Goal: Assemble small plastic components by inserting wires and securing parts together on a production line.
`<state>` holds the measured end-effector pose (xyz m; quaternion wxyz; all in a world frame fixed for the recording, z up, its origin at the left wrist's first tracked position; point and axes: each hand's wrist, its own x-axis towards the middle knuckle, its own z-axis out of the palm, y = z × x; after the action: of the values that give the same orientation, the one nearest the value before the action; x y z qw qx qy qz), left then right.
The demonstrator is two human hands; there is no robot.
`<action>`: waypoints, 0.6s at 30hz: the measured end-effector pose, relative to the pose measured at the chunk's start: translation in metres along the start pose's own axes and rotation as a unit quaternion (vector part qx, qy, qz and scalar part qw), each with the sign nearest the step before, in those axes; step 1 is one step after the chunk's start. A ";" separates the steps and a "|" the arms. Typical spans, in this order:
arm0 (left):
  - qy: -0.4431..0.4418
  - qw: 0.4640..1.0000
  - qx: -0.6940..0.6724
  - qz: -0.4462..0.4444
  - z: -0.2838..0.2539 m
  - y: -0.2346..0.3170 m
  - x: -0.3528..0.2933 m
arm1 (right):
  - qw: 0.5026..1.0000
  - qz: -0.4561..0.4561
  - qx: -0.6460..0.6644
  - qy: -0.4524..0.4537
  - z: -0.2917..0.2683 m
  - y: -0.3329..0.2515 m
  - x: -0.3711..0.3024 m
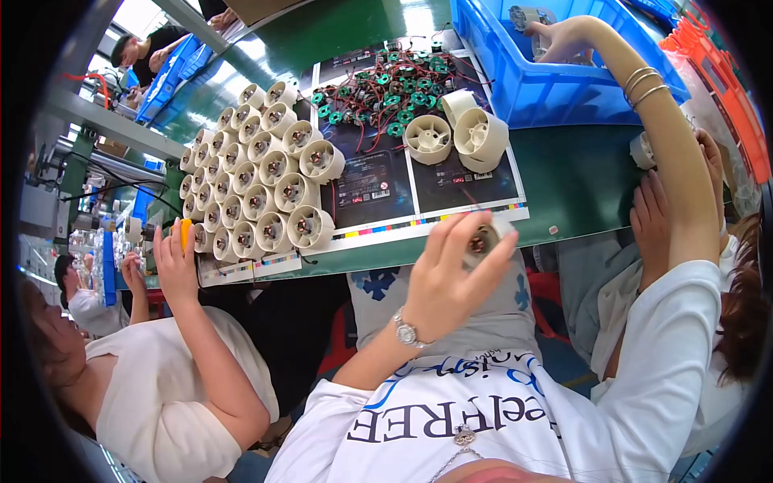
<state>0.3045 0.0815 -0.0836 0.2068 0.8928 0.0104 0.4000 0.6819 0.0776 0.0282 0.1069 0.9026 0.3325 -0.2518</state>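
The white housing with a coppery core sits between the thumb and fingers of my left hand, which closes around it in front of the green table's near edge. Beyond it, three pale housings stand on a dark printed sheet, below a heap of green circuit boards and wires. Rows of cored housings fill the left. My right hand reaches into the blue bin, fingers at a greyish cylinder; whether they grip it I cannot tell
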 end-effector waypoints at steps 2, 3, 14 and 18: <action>0.010 1.000 0.009 -0.023 -0.014 -0.011 -0.014 | 0.999 0.009 0.042 0.004 0.001 -0.003 -0.009; 0.022 0.998 0.033 -0.048 -0.021 -0.017 -0.019 | 0.998 0.016 0.062 0.006 0.002 -0.005 -0.013; 0.050 0.945 0.298 -0.125 -0.065 -0.074 -0.031 | 0.999 -0.001 -0.016 0.029 0.007 -0.011 -0.007; 0.059 0.929 0.345 -0.122 -0.062 -0.073 -0.024 | 0.998 -0.018 -0.053 0.025 0.004 -0.007 -0.006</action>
<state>0.2539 0.1665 -0.0914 -0.0682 0.8758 0.2687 0.3950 0.6720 0.0777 0.0278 0.1417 0.8955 0.3644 -0.2129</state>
